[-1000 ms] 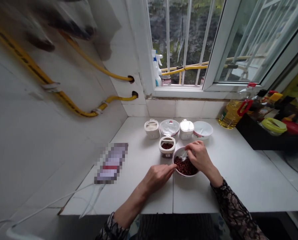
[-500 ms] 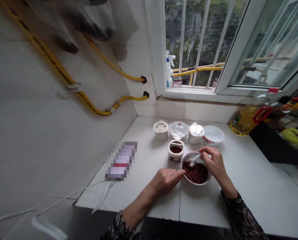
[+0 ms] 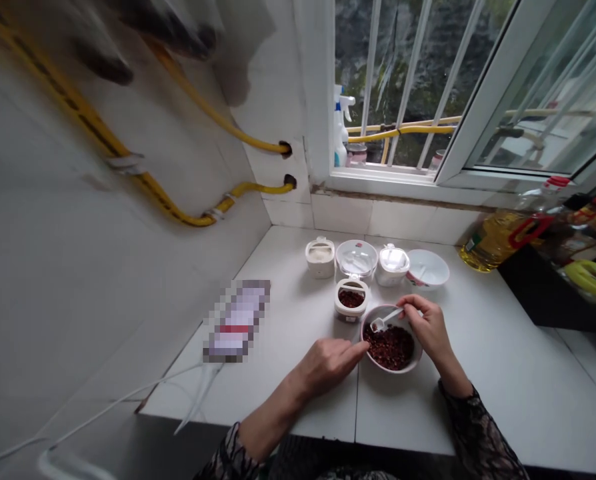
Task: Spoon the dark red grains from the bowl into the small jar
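Note:
A white bowl with a pink rim (image 3: 417, 357) sits on the counter, partly filled with dark red dried flakes (image 3: 391, 349) that look like crushed chilli. My right hand (image 3: 427, 325) pinches the handle of a small white spoon (image 3: 379, 325), whose scoop is over the flakes near the bowl's upper left and carries a little red. At the bowl's left edge, my left hand (image 3: 331, 362) grips the rim with its fingers together. Just behind the bowl stands a small jar (image 3: 351, 315) with its lid up, also containing red flakes.
Behind stand a jar of pale granules (image 3: 321, 261), a clear-looking bowl (image 3: 357, 257), another white jar (image 3: 393, 267) and a white bowl (image 3: 434, 273). An oil bottle (image 3: 493, 240) and a black condiment box (image 3: 533, 287) are at right. A blurred-out phone-like object (image 3: 239, 320) with a cable lies left.
The spoon's scoop has shifted slightly left and up within the bowl, showing more of its white surface. My left hand stays at the rim. The whole view has tilted a little.

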A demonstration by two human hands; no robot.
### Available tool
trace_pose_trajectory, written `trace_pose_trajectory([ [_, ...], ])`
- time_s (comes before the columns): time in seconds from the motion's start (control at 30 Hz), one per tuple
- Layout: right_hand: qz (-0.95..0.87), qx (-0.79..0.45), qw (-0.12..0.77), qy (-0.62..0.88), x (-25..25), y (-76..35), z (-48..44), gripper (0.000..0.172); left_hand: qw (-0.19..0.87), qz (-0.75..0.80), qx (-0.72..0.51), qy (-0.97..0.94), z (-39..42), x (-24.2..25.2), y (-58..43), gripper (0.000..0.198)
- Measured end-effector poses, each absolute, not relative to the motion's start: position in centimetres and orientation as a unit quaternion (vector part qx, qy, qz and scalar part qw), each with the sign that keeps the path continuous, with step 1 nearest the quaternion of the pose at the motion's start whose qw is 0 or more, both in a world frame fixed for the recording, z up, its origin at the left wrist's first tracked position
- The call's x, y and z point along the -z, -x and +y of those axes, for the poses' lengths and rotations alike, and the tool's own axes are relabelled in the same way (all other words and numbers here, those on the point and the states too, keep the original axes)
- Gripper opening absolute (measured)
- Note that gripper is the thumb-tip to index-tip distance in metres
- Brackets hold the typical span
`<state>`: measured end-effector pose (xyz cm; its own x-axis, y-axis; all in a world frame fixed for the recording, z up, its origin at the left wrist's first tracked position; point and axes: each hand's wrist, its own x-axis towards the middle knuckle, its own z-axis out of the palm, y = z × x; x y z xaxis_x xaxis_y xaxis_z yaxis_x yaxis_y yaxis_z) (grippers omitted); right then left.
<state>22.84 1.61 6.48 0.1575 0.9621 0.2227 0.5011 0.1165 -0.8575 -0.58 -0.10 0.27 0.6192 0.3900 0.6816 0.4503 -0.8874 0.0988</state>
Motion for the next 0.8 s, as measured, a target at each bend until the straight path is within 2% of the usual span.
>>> trace_pose_trajectory([
  [0.17, -0.541, -0.332, 0.472, 0.612, -6.8, -22.8, 1.5, 0.019, 0.038, -0.22, 0.367, 0.903, -0.1, -0.2, 0.7, 0.021],
  [0.47, -0.512, -0.346, 0.501, 0.606, -6.8, -22.9, 1.9, 0.019, 0.038, -0.221, 0.372, 0.901, -0.1, 0.1, 0.7, 0.02],
  [0.57, -0.545, -0.297, 0.529, 0.578, -7.4, -21.9, 2.0, 0.019, 0.04, -0.223, 0.37, 0.901, -0.1, 0.4, 0.7, 0.02],
  [0.63, -0.603, -0.222, 0.535, 0.549, -7.8, -21.0, 2.0, 0.018, 0.039, -0.226, 0.369, 0.901, -0.1, 0.4, 0.7, 0.02],
  [0.8, -0.758, -0.049, 0.479, 0.439, -8.1, -19.9, 2.1, 0.021, 0.04, -0.234, 0.368, 0.899, -0.2, 0.3, 0.6, 0.021],
])
